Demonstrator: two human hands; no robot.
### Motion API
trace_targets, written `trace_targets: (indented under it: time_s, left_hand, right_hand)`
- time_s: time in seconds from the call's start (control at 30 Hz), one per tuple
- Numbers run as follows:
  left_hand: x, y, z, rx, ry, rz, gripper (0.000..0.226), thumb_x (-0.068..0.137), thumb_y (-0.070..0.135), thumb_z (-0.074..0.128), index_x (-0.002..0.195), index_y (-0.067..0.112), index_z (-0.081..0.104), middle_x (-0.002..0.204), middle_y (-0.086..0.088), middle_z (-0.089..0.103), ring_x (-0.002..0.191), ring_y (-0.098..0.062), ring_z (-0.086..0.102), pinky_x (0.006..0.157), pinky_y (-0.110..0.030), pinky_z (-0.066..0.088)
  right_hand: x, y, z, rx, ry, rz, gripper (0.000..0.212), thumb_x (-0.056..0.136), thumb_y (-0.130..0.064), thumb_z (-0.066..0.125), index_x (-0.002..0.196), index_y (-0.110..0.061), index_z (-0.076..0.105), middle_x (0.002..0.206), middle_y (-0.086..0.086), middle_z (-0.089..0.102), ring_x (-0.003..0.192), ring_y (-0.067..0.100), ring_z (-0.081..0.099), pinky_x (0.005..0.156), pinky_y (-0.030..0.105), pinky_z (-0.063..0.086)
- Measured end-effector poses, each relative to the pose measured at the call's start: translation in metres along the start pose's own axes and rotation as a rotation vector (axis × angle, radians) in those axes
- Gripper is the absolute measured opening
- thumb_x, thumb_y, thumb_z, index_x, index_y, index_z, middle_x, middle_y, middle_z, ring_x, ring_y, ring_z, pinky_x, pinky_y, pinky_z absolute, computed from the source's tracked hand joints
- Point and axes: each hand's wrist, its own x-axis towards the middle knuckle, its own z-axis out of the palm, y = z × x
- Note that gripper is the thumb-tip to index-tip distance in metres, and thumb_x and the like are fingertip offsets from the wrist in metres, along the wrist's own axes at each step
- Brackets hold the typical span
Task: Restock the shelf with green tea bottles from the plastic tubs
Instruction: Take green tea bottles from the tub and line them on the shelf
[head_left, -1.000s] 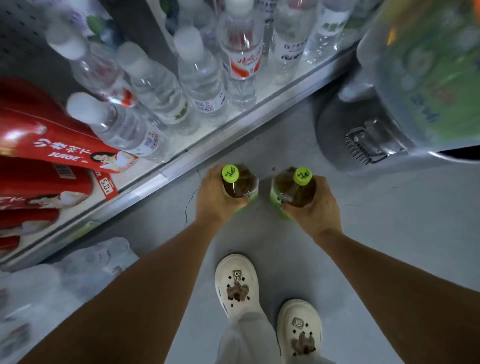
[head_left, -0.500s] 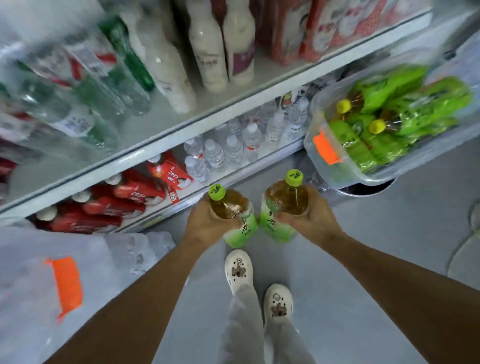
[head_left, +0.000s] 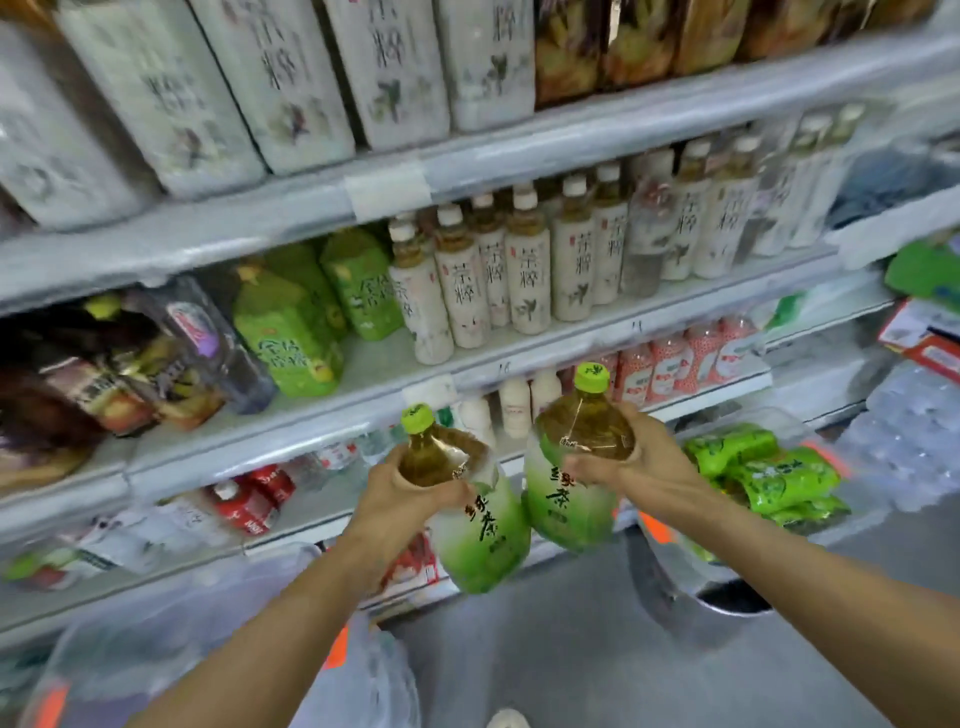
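While the person faces the shelf (head_left: 311, 415), each hand is clamped on one green tea bottle held in the air in front of it. The left hand (head_left: 410, 483) wraps the shoulder of the left bottle (head_left: 483, 540), which tilts to the left. The right hand (head_left: 631, 465) grips the shoulder of the right bottle (head_left: 566, 501), which is held higher and more upright. The hands are apart, while the two bottles appear to touch lower down.

Both bottles have lime-green caps with a dark mark too small to read, amber tea showing at the top, and a white-to-green label with 绿茶 written downward in black.

On the shelf behind, green bottles (head_left: 285, 332) carry pale characters too blurred to read. Beside them on the right, white bottles (head_left: 519, 275) bear two black characters written downward, the upper one seemingly 茶. Below, red packs (head_left: 249, 499) show white lettering that is illegible.

At right a clear tub (head_left: 670, 556) with an orange latch holds more green-labelled bottles (head_left: 769, 478) lying on their sides. A second tub (head_left: 208, 639) sits lower left under the left arm.
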Motion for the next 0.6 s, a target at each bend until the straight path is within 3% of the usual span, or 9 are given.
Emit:
trace_targets:
  time_s: [0.07, 0.17, 0.23, 0.3, 0.37, 0.43, 0.53, 0.6]
  left_hand:
    - [-0.011, 0.038, -0.021, -0.016, 0.041, 0.057, 0.057, 0.055, 0.022, 0.093, 0.105, 0.016, 0.067, 0.083, 0.007, 0.072, 0.075, -0.009, 0.064, 0.055, -0.006, 0.043]
    - [-0.032, 0.096, -0.049, -0.081, 0.072, 0.155, 0.064, 0.062, 0.030, 0.090, 0.117, 0.015, 0.059, 0.099, 0.006, 0.069, 0.083, -0.006, 0.062, 0.071, -0.015, 0.050]
    - [-0.045, 0.128, -0.069, -0.129, 0.112, 0.223, 0.047, 0.071, 0.025, 0.085, 0.107, 0.023, 0.054, 0.098, 0.013, 0.064, 0.076, 0.004, 0.064, 0.063, -0.011, 0.047]
    - [-0.055, 0.159, -0.087, -0.212, 0.144, 0.277, 0.042, 0.067, 0.022, 0.087, 0.098, 0.024, 0.058, 0.094, 0.005, 0.070, 0.064, 0.003, 0.068, 0.057, -0.012, 0.050]
    - [-0.063, 0.185, -0.107, -0.277, 0.164, 0.327, 0.071, 0.047, 0.035, 0.091, 0.110, 0.014, 0.065, 0.092, -0.005, 0.076, 0.069, -0.012, 0.072, 0.063, -0.027, 0.055]
    - [-0.068, 0.205, -0.130, -0.342, 0.182, 0.351, 0.084, 0.043, 0.040, 0.087, 0.118, 0.007, 0.064, 0.089, -0.010, 0.076, 0.072, -0.022, 0.073, 0.064, -0.033, 0.056]
    - [-0.072, 0.234, -0.169, -0.346, 0.224, 0.415, 0.068, 0.055, 0.034, 0.083, 0.114, 0.006, 0.065, 0.089, -0.011, 0.076, 0.071, -0.024, 0.073, 0.060, -0.032, 0.057]
    - [-0.072, 0.254, -0.199, -0.284, 0.255, 0.461, 0.073, 0.052, 0.043, 0.084, 0.114, 0.011, 0.065, 0.093, -0.007, 0.077, 0.077, -0.024, 0.075, 0.071, -0.038, 0.059]
  right_hand:
    - [0.001, -0.045, -0.007, 0.022, -0.005, -0.079, 0.061, 0.067, -0.031, 0.089, 0.119, -0.021, 0.060, 0.104, -0.007, 0.073, 0.098, 0.004, 0.068, 0.087, 0.021, 0.051]
    - [0.001, -0.115, -0.012, 0.031, -0.041, -0.207, 0.049, 0.071, -0.037, 0.085, 0.112, -0.026, 0.062, 0.101, -0.009, 0.073, 0.089, 0.001, 0.068, 0.071, 0.011, 0.049]
    - [0.001, -0.158, -0.013, 0.035, -0.052, -0.277, 0.048, 0.066, -0.051, 0.081, 0.105, -0.030, 0.060, 0.100, -0.014, 0.071, 0.087, 0.002, 0.068, 0.067, 0.008, 0.047]
    - [0.004, -0.196, -0.012, 0.047, -0.057, -0.321, 0.042, 0.068, -0.053, 0.077, 0.098, -0.031, 0.059, 0.098, -0.016, 0.069, 0.083, 0.003, 0.066, 0.069, 0.008, 0.047]
    - [0.011, -0.231, -0.011, 0.081, -0.064, -0.367, 0.059, 0.059, -0.061, 0.074, 0.103, -0.024, 0.065, 0.100, -0.005, 0.073, 0.089, 0.013, 0.070, 0.080, 0.025, 0.056]
    - [0.021, -0.264, -0.009, 0.081, -0.106, -0.412, 0.073, 0.052, -0.068, 0.071, 0.107, -0.020, 0.067, 0.098, 0.001, 0.075, 0.092, 0.021, 0.071, 0.081, 0.036, 0.058]
    - [0.035, -0.314, -0.001, 0.113, -0.172, -0.477, 0.061, 0.057, -0.063, 0.072, 0.102, -0.022, 0.070, 0.095, 0.002, 0.076, 0.090, 0.023, 0.073, 0.088, 0.050, 0.056]
    - [0.043, -0.352, 0.009, 0.130, -0.201, -0.558, 0.046, 0.063, -0.059, 0.072, 0.094, -0.025, 0.074, 0.091, 0.004, 0.076, 0.087, 0.024, 0.073, 0.090, 0.054, 0.054]
